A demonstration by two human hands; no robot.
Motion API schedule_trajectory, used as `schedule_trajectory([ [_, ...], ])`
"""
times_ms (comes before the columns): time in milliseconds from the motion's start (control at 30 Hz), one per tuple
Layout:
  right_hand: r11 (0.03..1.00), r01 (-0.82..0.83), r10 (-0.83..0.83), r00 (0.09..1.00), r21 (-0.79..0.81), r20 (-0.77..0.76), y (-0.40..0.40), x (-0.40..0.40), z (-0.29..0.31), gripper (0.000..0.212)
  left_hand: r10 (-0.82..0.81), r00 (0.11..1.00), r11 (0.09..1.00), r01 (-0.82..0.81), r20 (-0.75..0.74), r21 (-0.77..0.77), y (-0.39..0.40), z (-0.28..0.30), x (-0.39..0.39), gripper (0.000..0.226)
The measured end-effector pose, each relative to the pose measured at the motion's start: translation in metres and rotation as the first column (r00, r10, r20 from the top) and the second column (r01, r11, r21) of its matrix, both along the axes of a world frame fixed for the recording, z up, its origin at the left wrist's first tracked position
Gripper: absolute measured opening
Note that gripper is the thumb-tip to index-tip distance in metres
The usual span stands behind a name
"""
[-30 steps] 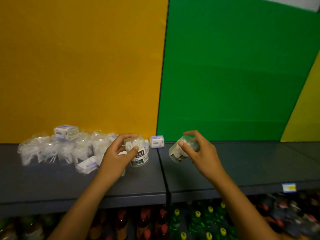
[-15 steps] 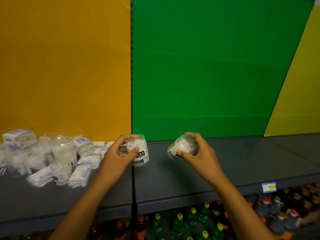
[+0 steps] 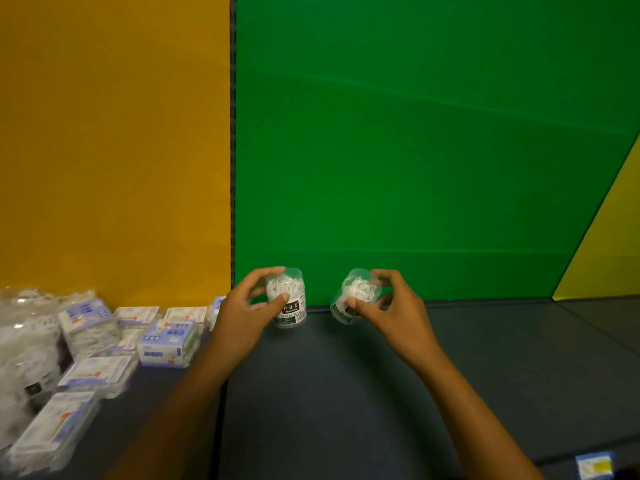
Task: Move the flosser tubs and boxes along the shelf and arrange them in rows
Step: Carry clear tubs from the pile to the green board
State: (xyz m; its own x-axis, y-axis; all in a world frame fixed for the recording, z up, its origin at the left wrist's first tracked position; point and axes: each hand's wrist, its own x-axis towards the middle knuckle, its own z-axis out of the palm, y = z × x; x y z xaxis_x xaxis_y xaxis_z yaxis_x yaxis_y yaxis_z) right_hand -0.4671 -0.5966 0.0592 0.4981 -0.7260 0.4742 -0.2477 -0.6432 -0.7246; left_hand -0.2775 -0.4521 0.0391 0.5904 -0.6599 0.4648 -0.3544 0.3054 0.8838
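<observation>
Left hand (image 3: 242, 313) gripping an upright flosser tub (image 3: 287, 299); right hand (image 3: 391, 310) pinching a tilted tub (image 3: 356, 296) (likely to tip if set down askew).

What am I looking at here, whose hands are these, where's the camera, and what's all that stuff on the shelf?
There is no machine. A person wears a camera on their head, looking forward and down, so you see their own two arms reaching out over a dark grey shelf backed by orange and green panels. The left hand grips a clear flosser tub held upright. The right hand grips a second tub, tilted on its side. Both tubs are in front of the green panel. To the left, in front of the orange panel, lies a loose pile of flosser boxes and wrapped tubs, not yet in rows.
</observation>
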Motion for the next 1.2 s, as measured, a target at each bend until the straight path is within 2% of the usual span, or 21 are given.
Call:
schedule_trajectory([
  [300,0.988,-0.109,0.109,0.994,0.112,0.001,-0.065,0.034,-0.036,0.057,0.045,0.998,0.992,-0.039,-0.05,0.123,-0.067,-0.04,0.016,0.036],
  [467,0.976,-0.176,0.174,0.984,0.131,0.029,-0.093,0.048,-0.055,0.059,0.13,0.991,0.974,-0.133,0.029,0.185,-0.089,-0.063,0.018,0.038],
  [600,0.97,-0.22,0.213,0.974,0.102,0.074,-0.109,0.057,-0.065,0.057,0.205,0.965,0.955,-0.234,0.164,0.181,-0.096,-0.07,0.021,0.04],
  [733,0.967,-0.246,0.237,0.964,0.067,0.121,-0.115,0.062,-0.073,0.057,0.21,0.942,0.955,-0.255,0.262,0.15,-0.101,-0.073,0.015,0.041],
  [1033,0.968,-0.25,0.246,0.964,0.026,0.098,-0.127,0.054,-0.076,0.063,0.191,0.95,0.951,-0.242,0.246,0.194,-0.105,-0.076,0.005,0.059],
  [1133,0.965,-0.261,0.258,0.962,0.027,0.089,-0.128,0.053,-0.076,0.06,0.207,0.911,0.919,-0.306,0.358,0.248,-0.098,-0.073,0.006,0.066],
  [1200,0.962,-0.271,0.268,0.961,0.028,0.064,-0.128,0.052,-0.077,0.058,0.225,0.827,0.868,-0.41,0.515,0.279,-0.085,-0.071,0.007,0.064],
])
